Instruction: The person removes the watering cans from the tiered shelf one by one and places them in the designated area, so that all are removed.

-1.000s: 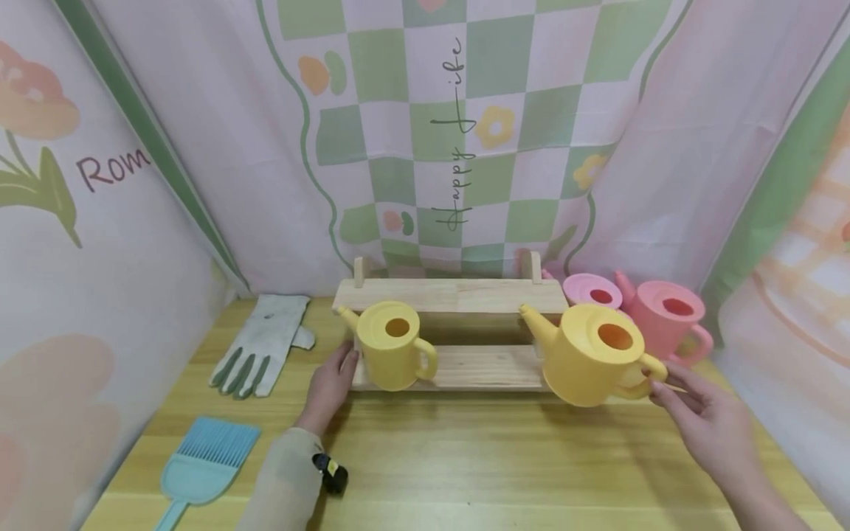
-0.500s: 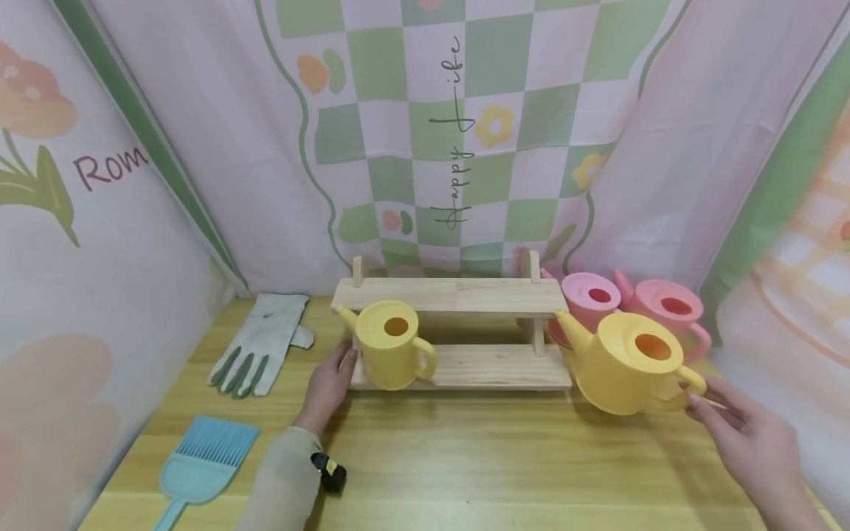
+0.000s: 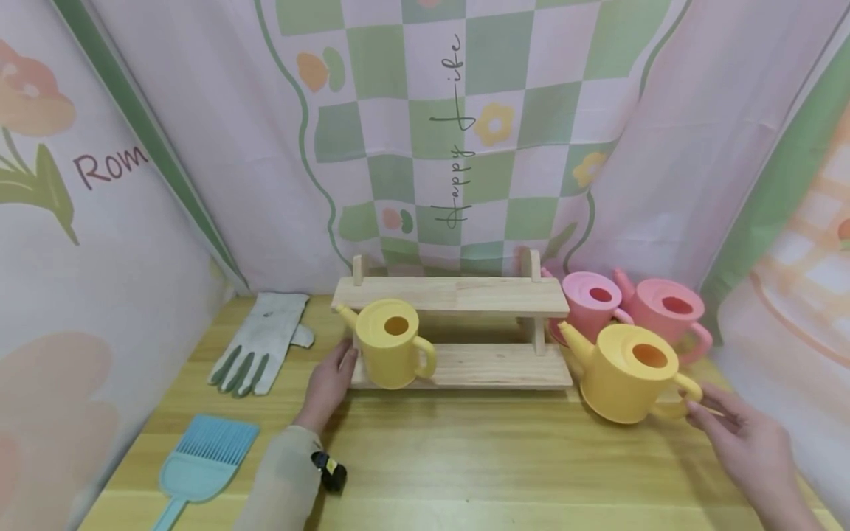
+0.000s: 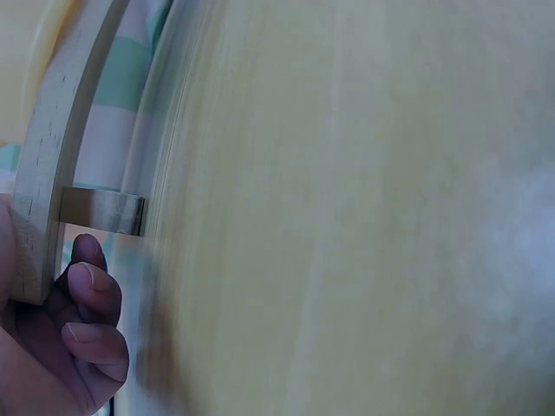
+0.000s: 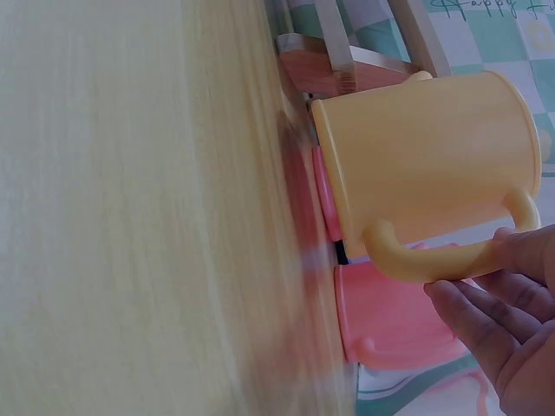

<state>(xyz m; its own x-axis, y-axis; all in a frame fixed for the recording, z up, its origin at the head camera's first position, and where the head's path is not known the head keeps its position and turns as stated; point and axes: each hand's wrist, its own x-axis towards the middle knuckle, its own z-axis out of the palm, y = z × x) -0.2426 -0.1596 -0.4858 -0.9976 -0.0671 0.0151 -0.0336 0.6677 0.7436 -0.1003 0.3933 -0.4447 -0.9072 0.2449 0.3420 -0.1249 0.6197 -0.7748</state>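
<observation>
My right hand pinches the handle of a yellow watering can between thumb and fingers. The can is upright, to the right of a two-tier wooden shelf, its spout pointing left. The right wrist view shows the fingers at the handle; whether the can's base touches the table I cannot tell. A smaller yellow watering can stands on the left part of the shelf's lower board. At that board's left end, my left hand grips it, the fingers curled beneath.
Two pink watering cans, a lighter one and a darker one, stand behind the held can at the back right. On the left of the wooden table lie a grey-white glove and a light blue brush.
The right hand has carried the yellow watering can right, away from the shelf's end, then slightly down and nearer me. My left hand stays at the shelf.
</observation>
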